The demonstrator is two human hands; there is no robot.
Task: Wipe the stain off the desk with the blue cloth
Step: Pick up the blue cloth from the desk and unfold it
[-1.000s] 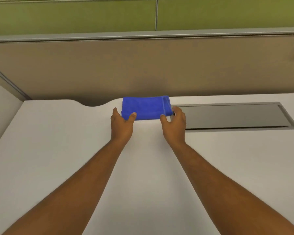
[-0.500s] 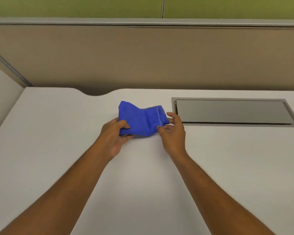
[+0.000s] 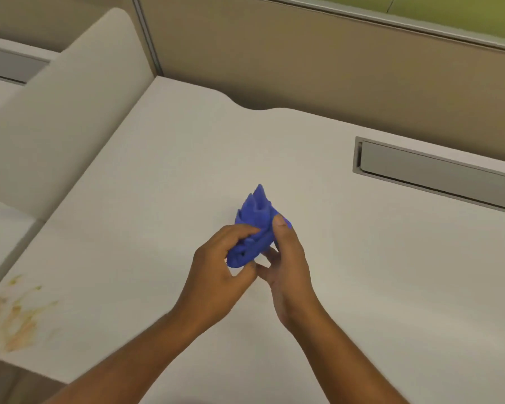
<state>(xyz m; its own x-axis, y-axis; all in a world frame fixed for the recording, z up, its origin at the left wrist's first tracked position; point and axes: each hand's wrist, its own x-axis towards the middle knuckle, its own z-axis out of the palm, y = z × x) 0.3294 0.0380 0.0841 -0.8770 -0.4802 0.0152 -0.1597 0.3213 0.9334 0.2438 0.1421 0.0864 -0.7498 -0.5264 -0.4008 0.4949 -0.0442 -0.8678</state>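
Note:
The blue cloth (image 3: 253, 220) is bunched up and held above the middle of the white desk (image 3: 164, 176). My left hand (image 3: 219, 269) grips its lower part with thumb and fingers. My right hand (image 3: 289, 263) holds its right side, thumb pressed on the cloth. An orange-yellow stain (image 3: 15, 319) is smeared on the desk near its left front corner, well to the left of both hands.
A grey recessed cable tray lid (image 3: 438, 173) lies in the desk at the right back. Beige partition panels (image 3: 318, 62) stand behind the desk, and a low side panel (image 3: 59, 112) borders it on the left. The desk's front-left edge drops off below the stain.
Both hands lifted the cloth off the desk's back edge, pulled it toward me and crumpled it. The view swung left, and the stain came into sight.

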